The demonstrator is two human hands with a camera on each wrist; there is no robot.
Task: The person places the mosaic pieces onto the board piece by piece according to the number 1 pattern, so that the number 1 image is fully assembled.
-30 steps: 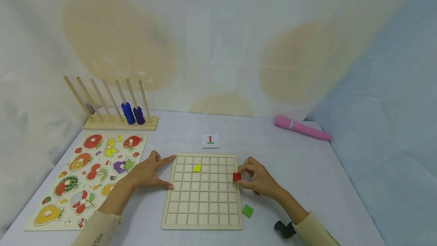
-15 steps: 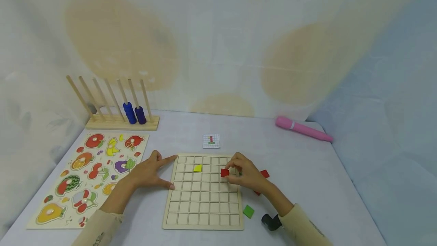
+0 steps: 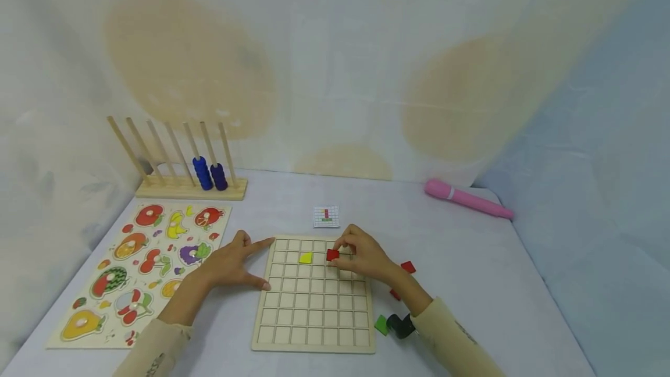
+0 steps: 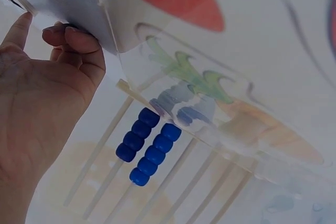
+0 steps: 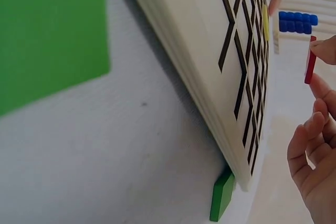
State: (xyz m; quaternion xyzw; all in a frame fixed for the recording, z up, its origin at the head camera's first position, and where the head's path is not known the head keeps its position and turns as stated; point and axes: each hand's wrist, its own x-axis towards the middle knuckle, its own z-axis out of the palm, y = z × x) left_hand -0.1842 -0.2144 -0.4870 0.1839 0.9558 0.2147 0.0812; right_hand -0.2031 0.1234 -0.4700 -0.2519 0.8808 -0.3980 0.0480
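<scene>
The right hand (image 3: 363,253) pinches a red square tile (image 3: 332,255) between thumb and fingertips over the upper rows of a wooden grid board (image 3: 262,330). In the right wrist view that red tile (image 5: 311,60) stands edge-on, apart from the board. A yellow tile with one cut corner (image 3: 306,258) lies in a cell near the board's upper left. The left hand (image 3: 228,265) has its thumb and index finger stretched to the board's left edge, its other fingers bent in. Above the board lies a small card (image 3: 327,217) with a coloured grid pattern.
Red tiles (image 3: 408,267) and a green tile (image 3: 381,324) lie right of the board, near a black cylindrical thing (image 3: 401,326) at the right sleeve. A fruit puzzle board (image 3: 125,290) and a bead rack (image 3: 191,188) stand left. A pink marker-shaped object (image 3: 468,198) lies back right.
The right hand has carried the red tile leftward and slightly up, from the board's right edge to over its upper cells. The left hand stays at the board's left edge.
</scene>
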